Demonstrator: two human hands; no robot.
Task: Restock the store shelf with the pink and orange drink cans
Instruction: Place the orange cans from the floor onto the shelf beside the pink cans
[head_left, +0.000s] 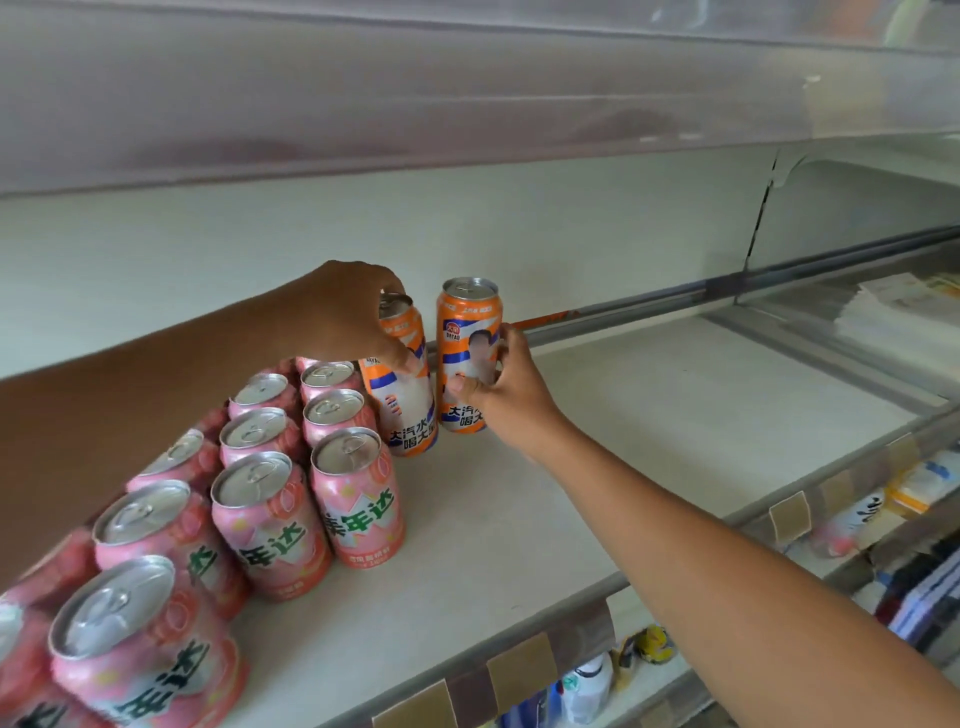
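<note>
Several short pink cans (358, 493) stand in rows on the left of the white shelf (597, 467). Two tall orange cans stand just behind and to the right of them. My left hand (348, 317) grips the left orange can (410, 410) from above near its top, and that can leans slightly. My right hand (498, 384) holds the right orange can (462, 332) around its middle from the right side. The two orange cans stand close together with a narrow gap between them.
The shelf above (415, 104) hangs low over the cans. A metal divider rail (675, 306) runs along the back right. Price-tag holders (789, 514) line the shelf's front edge. Bottles and packets (587, 686) sit on the shelf below.
</note>
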